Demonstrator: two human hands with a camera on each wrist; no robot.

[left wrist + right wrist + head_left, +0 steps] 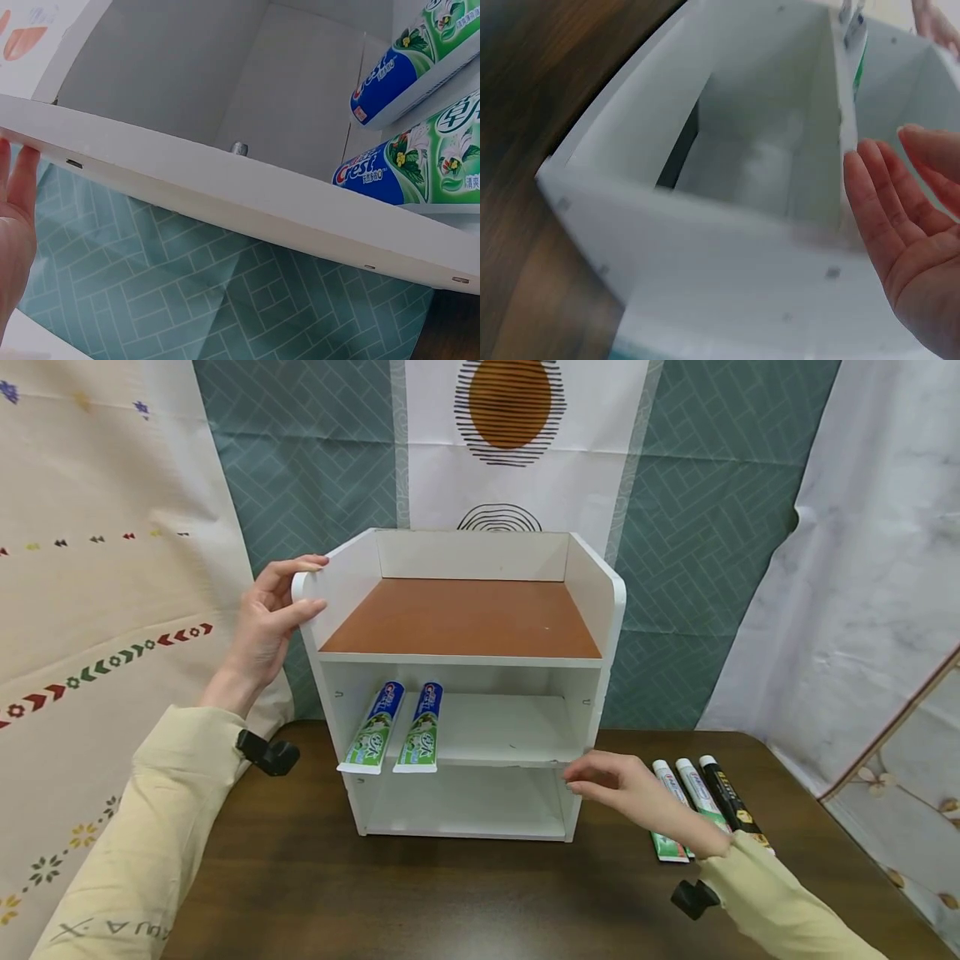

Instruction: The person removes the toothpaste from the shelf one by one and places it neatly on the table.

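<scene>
My left hand [264, 614] grips the upper left side panel of a small white shelf unit [459, 660], thumb and fingers at its edge. Two blue-and-green Crest toothpaste tubes [372, 731] lie side by side on the left of the middle shelf, their flat ends reaching its front edge. My right hand [626, 789] is at the right front of that shelf, fingertips close to the edge. In the right wrist view the right hand [915, 225] has slightly bent fingers and holds nothing.
Right of the unit, two white-and-green tubes [697, 793] and a black tube [731, 802] lie on the dark wooden table [480, 893]. The unit's top board [465, 618] is brown with raised white sides. Patterned cloths [712, 527] hang behind and at both sides.
</scene>
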